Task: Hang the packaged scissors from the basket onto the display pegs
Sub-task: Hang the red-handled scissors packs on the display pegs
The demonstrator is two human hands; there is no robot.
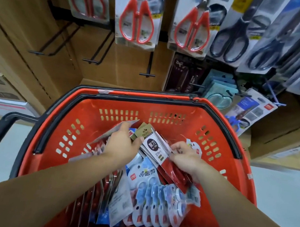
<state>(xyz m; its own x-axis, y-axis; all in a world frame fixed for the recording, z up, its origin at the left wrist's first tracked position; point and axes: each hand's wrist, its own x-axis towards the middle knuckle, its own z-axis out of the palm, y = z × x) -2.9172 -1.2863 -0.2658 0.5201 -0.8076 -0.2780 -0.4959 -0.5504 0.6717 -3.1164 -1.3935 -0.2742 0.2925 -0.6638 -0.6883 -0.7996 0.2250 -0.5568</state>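
The left hand [122,142] is reaching into the red basket [187,129]. It is holding a grey pack [130,125] and tipping it to the side. Just beside it, the scissors pack [156,149] with the black label is lying on top of the pile in the middle of the basket. The right hand [183,156] is pinching its edge with bent fingers.

This looks like the picking step, with one pack being chosen from the pile. Next it is going to need lifting out, and the hole at its top lining up with a peg.

Brown boxes [24,20] are standing on the left. Empty pegs [90,60] are sticking out. Red scissors [136,20] are hanging above, with black scissors [231,40] to their right. A pale floor [283,197] is showing beside the basket.
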